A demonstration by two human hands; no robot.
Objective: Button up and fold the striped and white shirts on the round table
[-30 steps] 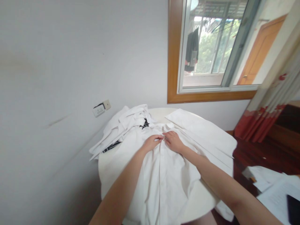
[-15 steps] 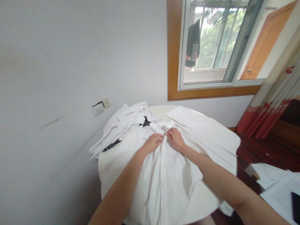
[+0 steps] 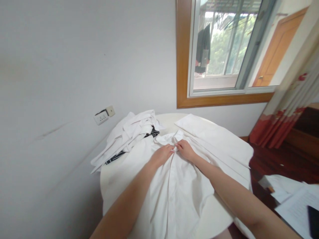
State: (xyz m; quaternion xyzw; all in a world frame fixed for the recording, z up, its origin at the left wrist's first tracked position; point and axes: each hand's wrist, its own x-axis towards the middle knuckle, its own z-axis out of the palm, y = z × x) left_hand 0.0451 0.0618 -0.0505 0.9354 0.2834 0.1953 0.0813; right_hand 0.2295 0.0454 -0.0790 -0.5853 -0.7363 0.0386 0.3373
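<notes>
A white button-up shirt lies spread face up on a round white table. My left hand and my right hand meet at the top of the shirt's front placket, just below the collar. Both pinch the cloth there, fingertips almost touching each other. What sits between the fingertips is too small to make out.
A heap of white garments with a black striped piece lies at the table's back left. A folded white cloth lies at the back right. Wall socket, window and curtain stand behind; papers lie at the right.
Both hands have crept slightly up the placket toward the collar and stay pinched together. The view has shifted a little.
</notes>
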